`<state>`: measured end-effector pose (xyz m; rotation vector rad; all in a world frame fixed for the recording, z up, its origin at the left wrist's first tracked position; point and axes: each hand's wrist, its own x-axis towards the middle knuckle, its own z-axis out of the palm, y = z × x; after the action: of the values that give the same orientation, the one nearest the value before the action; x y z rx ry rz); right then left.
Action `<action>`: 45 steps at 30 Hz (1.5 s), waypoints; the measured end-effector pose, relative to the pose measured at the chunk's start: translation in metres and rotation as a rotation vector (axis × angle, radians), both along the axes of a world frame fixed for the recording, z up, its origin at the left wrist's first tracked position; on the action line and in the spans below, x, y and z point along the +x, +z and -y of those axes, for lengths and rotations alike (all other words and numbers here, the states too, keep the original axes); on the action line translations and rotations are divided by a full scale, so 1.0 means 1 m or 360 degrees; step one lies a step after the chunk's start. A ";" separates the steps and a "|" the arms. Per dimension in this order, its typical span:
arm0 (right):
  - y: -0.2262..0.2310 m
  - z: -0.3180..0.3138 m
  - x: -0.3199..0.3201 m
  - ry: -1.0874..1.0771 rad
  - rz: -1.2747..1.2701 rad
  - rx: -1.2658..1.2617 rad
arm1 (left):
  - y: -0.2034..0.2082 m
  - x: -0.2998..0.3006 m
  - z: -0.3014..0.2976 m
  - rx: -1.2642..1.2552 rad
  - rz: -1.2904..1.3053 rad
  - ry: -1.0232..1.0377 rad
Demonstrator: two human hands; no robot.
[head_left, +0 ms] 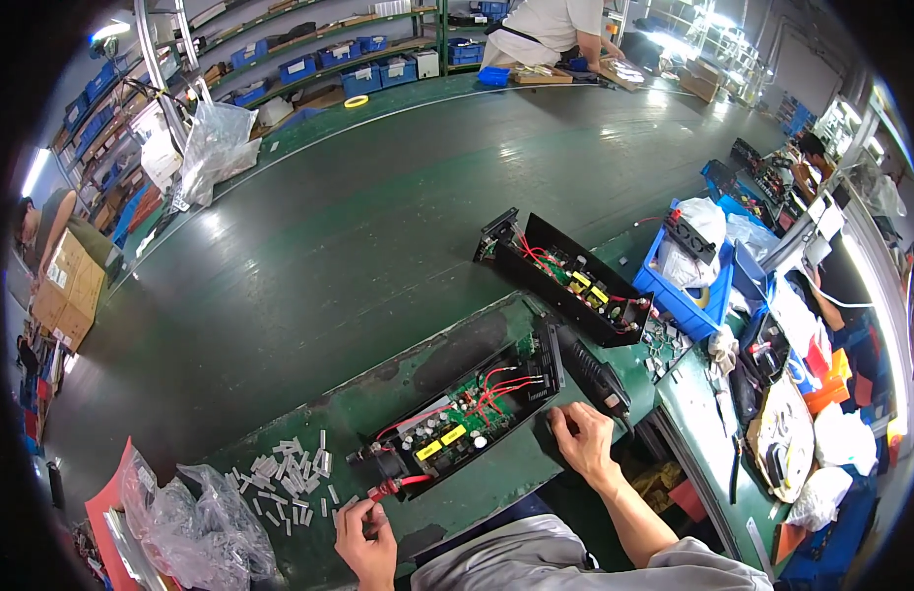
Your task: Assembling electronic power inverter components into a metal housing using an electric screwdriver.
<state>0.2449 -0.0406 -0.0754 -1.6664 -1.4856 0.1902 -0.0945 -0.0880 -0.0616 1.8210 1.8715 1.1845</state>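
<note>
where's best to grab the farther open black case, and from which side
Probably the case's long side walls, near mid-length, from above: they offer bare edges, while the open top exposes the circuit board and red wires near the ends.

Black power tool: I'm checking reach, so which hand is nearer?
Right: the right hand is close by the black power tool, on its near side; the left hand is farther left.
</note>
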 end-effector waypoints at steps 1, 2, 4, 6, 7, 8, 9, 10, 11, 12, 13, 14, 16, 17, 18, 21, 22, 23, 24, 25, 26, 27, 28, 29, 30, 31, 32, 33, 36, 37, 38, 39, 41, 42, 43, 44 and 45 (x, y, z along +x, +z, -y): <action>-0.001 -0.001 0.001 0.0003 0.0010 0.0029 | 0.000 0.000 -0.001 0.0060 -0.0048 -0.0032; -0.001 -0.001 0.002 0.0011 0.0019 0.0058 | 0.001 0.001 0.000 0.0060 -0.0048 -0.0033; 0.002 0.000 0.000 0.0005 0.0011 0.0049 | 0.005 0.002 0.002 -0.0044 -0.0021 0.0011; 0.002 -0.001 -0.002 0.0003 -0.0003 0.0032 | 0.004 -0.001 0.006 -0.0057 0.0007 0.0044; 0.003 -0.002 -0.003 0.0013 0.0002 0.0017 | 0.004 -0.003 0.007 -0.0067 0.0037 0.0078; 0.003 -0.001 -0.003 0.0016 0.0013 0.0000 | 0.006 -0.004 0.010 -0.0054 0.0066 0.0117; -0.001 -0.001 -0.001 0.0027 0.0013 0.0045 | 0.008 -0.009 0.012 -0.0057 0.0010 0.0146; -0.001 0.002 0.001 0.0020 0.0017 0.0038 | 0.009 -0.013 0.014 -0.0061 -0.0047 0.0177; 0.000 0.002 0.000 0.0011 0.0021 0.0027 | 0.011 -0.013 0.014 -0.0071 -0.0039 0.0244; 0.001 0.002 0.000 0.0003 0.0025 0.0013 | 0.010 -0.013 0.015 -0.0074 -0.0039 0.0250; 0.001 0.004 0.000 0.0009 0.0025 0.0008 | 0.009 -0.014 0.016 -0.0009 -0.0058 0.0224; 0.002 0.005 0.002 -0.0002 0.0041 -0.0007 | 0.009 -0.014 0.015 0.0057 -0.0077 0.0196; 0.002 0.006 0.002 -0.0005 0.0055 -0.0039 | 0.009 -0.009 0.018 -0.0047 -0.0028 0.0216; 0.003 0.004 -0.001 0.0016 0.0028 -0.0028 | 0.013 -0.008 0.021 -0.0147 0.0015 0.0247; 0.003 0.002 -0.003 0.0040 -0.0002 -0.0024 | 0.017 -0.008 0.022 -0.0169 0.0005 0.0273; 0.007 0.002 -0.006 0.0008 -0.0285 -0.0237 | 0.023 0.000 0.014 -0.0267 0.0390 0.0223; 0.008 0.001 -0.004 0.0023 -0.0219 -0.0213 | 0.026 0.005 0.009 -0.0327 0.0388 0.0248; 0.009 0.001 -0.002 -0.0026 -0.0317 -0.0227 | 0.031 0.010 0.003 -0.0299 0.0540 0.0206; 0.009 -0.002 -0.005 -0.0057 -0.0426 -0.0245 | 0.033 0.013 0.001 -0.0261 0.0681 0.0192; 0.013 -0.005 -0.009 -0.0005 -0.0444 -0.0176 | 0.032 0.013 0.000 -0.0315 0.0672 0.0254; 0.001 -0.005 -0.004 -0.0015 -0.0361 -0.0113 | 0.031 0.013 -0.003 -0.0260 0.0556 0.0142; -0.002 -0.007 -0.008 -0.0029 -0.0469 -0.0085 | 0.027 0.013 -0.005 -0.0212 0.0437 0.0027; -0.003 -0.007 -0.011 -0.0050 -0.0575 -0.0058 | 0.027 0.015 -0.005 -0.0267 0.0435 0.0068; -0.006 -0.003 -0.009 -0.0032 -0.0611 -0.0095 | 0.035 0.019 -0.004 -0.0401 0.0569 0.0063; -0.010 -0.003 -0.010 -0.0054 -0.0678 -0.0077 | 0.038 0.022 -0.004 -0.0526 0.0699 0.0066; -0.008 -0.003 -0.015 -0.0110 -0.0705 -0.0064 | 0.037 0.027 -0.003 -0.0522 0.0832 0.0063; -0.004 -0.006 -0.019 -0.0176 -0.0727 -0.0042 | 0.034 0.026 -0.002 -0.0562 0.0834 0.0086; -0.013 -0.007 -0.016 -0.0207 -0.0714 0.0024 | 0.031 0.025 0.000 -0.0565 0.0834 0.0096; -0.007 0.007 -0.008 -0.0193 -0.0638 -0.0314 | 0.030 0.027 -0.001 -0.0627 0.0898 0.0178; -0.011 0.005 -0.013 -0.0290 -0.0573 -0.0186 | 0.030 0.026 -0.002 -0.0583 0.0912 0.0133; -0.010 0.006 -0.013 -0.0300 -0.0567 -0.0199 | 0.029 0.026 -0.003 -0.0536 0.0929 0.0083; -0.006 0.006 -0.013 -0.0242 -0.0668 -0.0222 | 0.028 0.026 -0.004 -0.0551 0.0932 0.0077; 0.000 0.007 -0.012 -0.0134 -0.0721 -0.0194 | 0.028 0.027 -0.008 -0.0496 0.0824 0.0141; 0.004 0.007 -0.008 -0.0013 -0.0723 -0.0248 | 0.027 0.026 -0.009 -0.0466 0.0769 0.0171; 0.002 0.010 -0.005 0.0014 -0.0660 -0.0232 | 0.026 0.025 -0.011 -0.0444 0.0721 0.0154; -0.002 0.012 -0.004 0.0045 -0.0604 -0.0215 | 0.026 0.024 -0.010 -0.0446 0.0716 0.0147; -0.004 0.012 0.000 0.0112 -0.0538 -0.0162 | 0.028 0.023 -0.009 -0.0498 0.0722 0.0199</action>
<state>0.2448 -0.0524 -0.0796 -1.5699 -1.2951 0.5658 -0.0716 -0.0786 -0.0337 1.1707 1.7951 1.1473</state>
